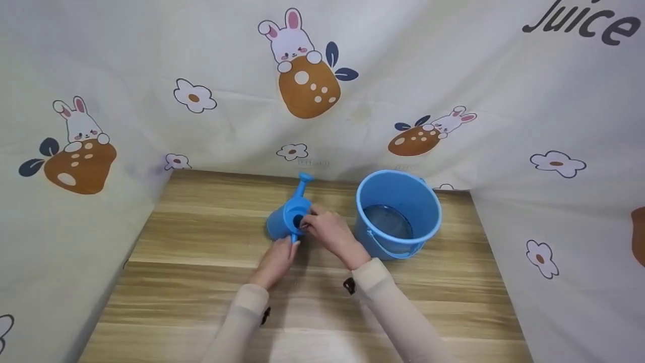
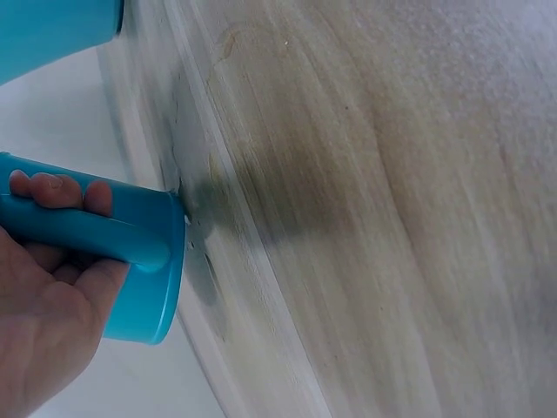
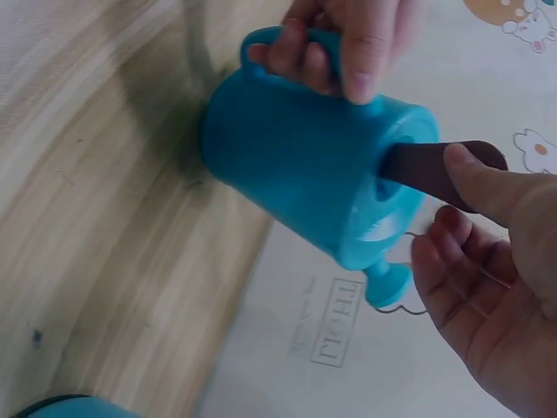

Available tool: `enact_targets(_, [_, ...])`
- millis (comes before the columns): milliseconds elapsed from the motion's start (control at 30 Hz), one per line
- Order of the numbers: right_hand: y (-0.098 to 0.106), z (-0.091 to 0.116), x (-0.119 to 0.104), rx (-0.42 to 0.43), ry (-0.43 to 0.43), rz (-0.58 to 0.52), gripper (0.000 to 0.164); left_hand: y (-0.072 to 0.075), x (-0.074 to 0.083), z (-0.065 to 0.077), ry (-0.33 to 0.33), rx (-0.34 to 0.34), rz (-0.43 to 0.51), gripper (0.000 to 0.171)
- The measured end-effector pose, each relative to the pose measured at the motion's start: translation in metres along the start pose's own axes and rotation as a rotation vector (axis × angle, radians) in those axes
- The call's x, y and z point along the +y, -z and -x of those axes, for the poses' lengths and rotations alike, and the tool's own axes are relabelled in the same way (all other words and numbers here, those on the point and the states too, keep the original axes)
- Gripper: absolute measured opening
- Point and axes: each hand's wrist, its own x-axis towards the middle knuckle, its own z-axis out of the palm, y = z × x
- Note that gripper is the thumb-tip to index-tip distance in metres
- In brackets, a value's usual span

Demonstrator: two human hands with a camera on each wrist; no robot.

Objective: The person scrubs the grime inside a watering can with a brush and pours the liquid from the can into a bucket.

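A blue watering can stands on the wooden surface, its spout pointing toward the back wall. My left hand grips the can's handle; in the left wrist view, the fingers curl round the handle. At the can's top opening is my right hand. Its thumb and fingers pinch a flat, dark brown piece with a rounded end, seen best in the right wrist view. The piece's other end goes down inside the can and is hidden there.
Just right of the can stands a larger blue bucket, its handle hanging at the front and its floor dark and glossy. Patterned cloth walls enclose the wooden surface at the back and both sides.
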Motion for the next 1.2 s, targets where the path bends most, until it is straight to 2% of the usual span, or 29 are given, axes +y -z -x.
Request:
enact_targets(167, [0.008,-0.003,0.000,0.028,0.036,-0.019,0.013,0.000,-0.001,0.002,-0.011,0.037,0.008,0.022])
enact_targets(333, [0.012,-0.005,0.003,0.025,-0.017,-0.101,0.016,0.003,0.000,0.002,0.010,0.008,0.038,0.022])
enact_targets(600, [-0.009,-0.007,0.004,0.010,-0.057,-0.099,0.018,0.002,-0.002,0.002,0.003,-0.006,0.029,0.022])
enact_targets(867, [-0.012,-0.006,0.000,0.050,-0.016,-0.071,0.018,0.000,-0.003,0.000,0.050,-0.019,0.062,0.024])
enact_targets(967, [-0.010,0.000,-0.001,0.102,-0.030,-0.120,0.018,-0.001,-0.004,0.000,0.053,-0.017,0.070,0.024])
enact_targets(1200, [-0.004,0.011,-0.001,0.296,-0.038,-0.208,0.017,-0.001,-0.004,-0.001,-0.008,0.033,0.077,0.025])
